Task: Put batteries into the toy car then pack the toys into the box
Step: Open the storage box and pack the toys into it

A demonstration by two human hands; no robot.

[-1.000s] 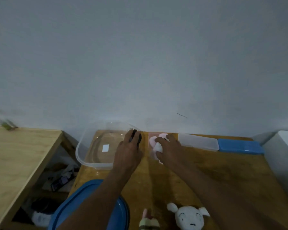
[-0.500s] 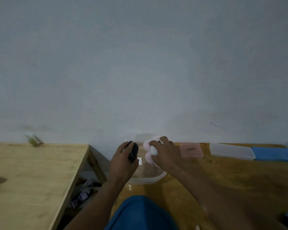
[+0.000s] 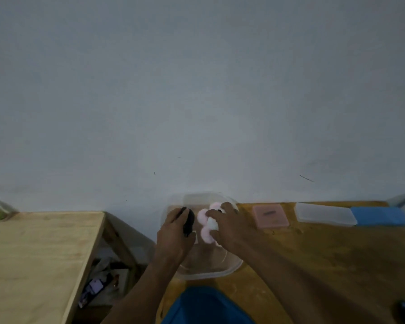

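Pink-and-white plush toy, over the clear box, looks soft, light, squashable, so grab its body anywhere; right hand fingers clamped round it, left hand fingers curled on a small dark toy, likely rigid, slicker; both above wooden table.

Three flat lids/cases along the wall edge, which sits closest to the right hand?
The pink square case, just beyond the right hand. The frosted clear lid and blue lid lie farther right.
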